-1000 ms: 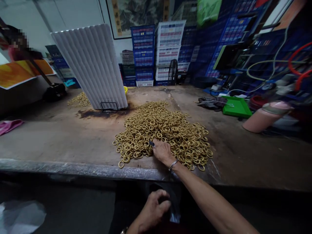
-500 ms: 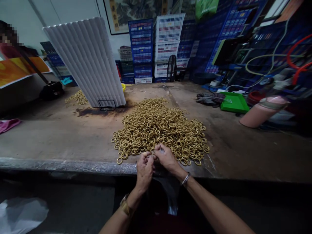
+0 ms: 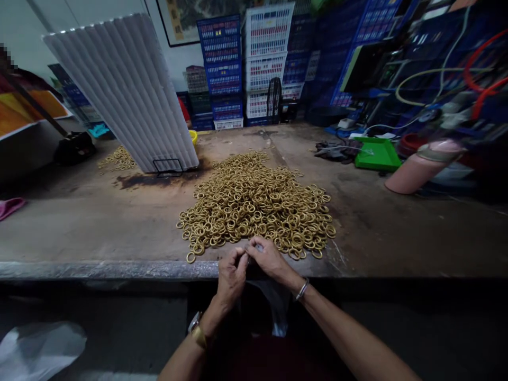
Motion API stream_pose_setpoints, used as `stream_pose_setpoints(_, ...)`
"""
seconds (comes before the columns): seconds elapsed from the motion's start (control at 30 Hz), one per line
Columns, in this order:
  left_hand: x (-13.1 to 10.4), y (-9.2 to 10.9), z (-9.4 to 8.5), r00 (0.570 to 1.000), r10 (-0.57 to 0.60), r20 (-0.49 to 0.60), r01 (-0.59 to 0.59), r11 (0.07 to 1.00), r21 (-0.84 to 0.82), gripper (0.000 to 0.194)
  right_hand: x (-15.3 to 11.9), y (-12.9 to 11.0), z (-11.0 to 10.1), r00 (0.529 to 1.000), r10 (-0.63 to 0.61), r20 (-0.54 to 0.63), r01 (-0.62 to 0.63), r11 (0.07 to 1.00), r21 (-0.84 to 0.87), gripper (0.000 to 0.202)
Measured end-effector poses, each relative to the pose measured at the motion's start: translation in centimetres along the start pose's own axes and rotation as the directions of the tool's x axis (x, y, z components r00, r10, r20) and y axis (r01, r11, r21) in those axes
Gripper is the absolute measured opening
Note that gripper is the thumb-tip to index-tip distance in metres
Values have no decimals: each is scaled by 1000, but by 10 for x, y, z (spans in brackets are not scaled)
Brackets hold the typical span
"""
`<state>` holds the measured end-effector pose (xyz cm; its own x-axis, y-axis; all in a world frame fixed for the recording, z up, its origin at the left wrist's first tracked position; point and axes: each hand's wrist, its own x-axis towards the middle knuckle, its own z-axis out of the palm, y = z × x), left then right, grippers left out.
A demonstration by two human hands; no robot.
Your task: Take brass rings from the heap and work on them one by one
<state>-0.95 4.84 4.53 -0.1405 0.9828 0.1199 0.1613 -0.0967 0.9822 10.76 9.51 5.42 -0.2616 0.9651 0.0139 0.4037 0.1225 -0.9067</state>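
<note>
A wide heap of brass-coloured rings (image 3: 254,203) lies on the worn brown table (image 3: 99,227). At the near edge of the heap, my left hand (image 3: 232,272) and my right hand (image 3: 270,259) meet with their fingertips pinched together. Whatever sits between the fingertips is too small and dark to make out. Below the hands, a clear plastic bag (image 3: 280,307) hangs under the table edge.
A tall corrugated white panel (image 3: 130,90) leans in a black wire stand, with a smaller ring pile (image 3: 118,160) behind it. To the right are a green tray (image 3: 377,153) and a pink cylinder (image 3: 420,169). Stacked crates (image 3: 222,69) and a small fan (image 3: 274,99) stand at the back.
The whole view has shifted slightly, so the table and heap appear higher and a little further left. Both hands remain pinched together, with the fingertips drawn closer to each other.
</note>
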Motion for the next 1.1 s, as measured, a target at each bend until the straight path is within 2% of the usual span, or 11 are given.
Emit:
stream_pose_setpoints(0.07, -2, 3, 0, 988, -120, 93, 129, 987, -100, 18, -1, 2, 1, 1000, 27, 8, -28, 999, 39, 19)
stream_pose_setpoints(0.13, -4, 5, -1, 948, -244, 206, 283, 940, -192, 24, -3, 4, 1, 999, 43, 31, -46, 995, 87, 19)
stream_pose_setpoints(0.23, -7, 6, -4, 904, -302, 304, 392, 869, -303, 28, -5, 5, 1, 993, 71, 92, -86, 981, 172, 20)
stream_pose_setpoints(0.3, -9, 6, -4, 902, -297, 312, 401, 845, -354, 29, -6, 6, 1, 990, 86, 111, -108, 972, 209, 21)
stream_pose_setpoints(0.37, -10, 5, -5, 910, -290, 298, 392, 837, -383, 29, -7, 7, 1, 993, 96, 73, -109, 976, 187, 20)
stream_pose_setpoints(0.43, -11, 5, -4, 921, -283, 266, 371, 842, -390, 28, -9, 9, 0, 998, 66, -11, -65, 995, 81, 19)
stream_pose_setpoints(0.5, -12, 5, -4, 930, -284, 232, 355, 856, -377, 27, -13, 12, -1, 999, -28, -46, 24, 997, -80, 18)
stream_pose_setpoints(0.6, -11, 7, -3, 939, -278, 203, 334, 883, -332, 28, -21, 15, -1, 985, -158, 75, 173, 940, -294, 18)
stream_pose_setpoints(0.7, -10, 8, -3, 949, -255, 187, 302, 906, -296, 28, -27, 15, -1, 970, -171, 173, 233, 860, -454, 14)
stream_pose_setpoints(0.93, -14, 8, -8, 951, -260, 169, 298, 917, -267, 27, -26, 7, 5, 976, -65, 209, 186, 754, -630, 18)
stream_pose_setpoints(1.1, -27, 11, -14, 921, -302, 245, 378, 845, -378, 27, -13, 4, 4, 995, -1, 96, 69, 704, -707, 21)
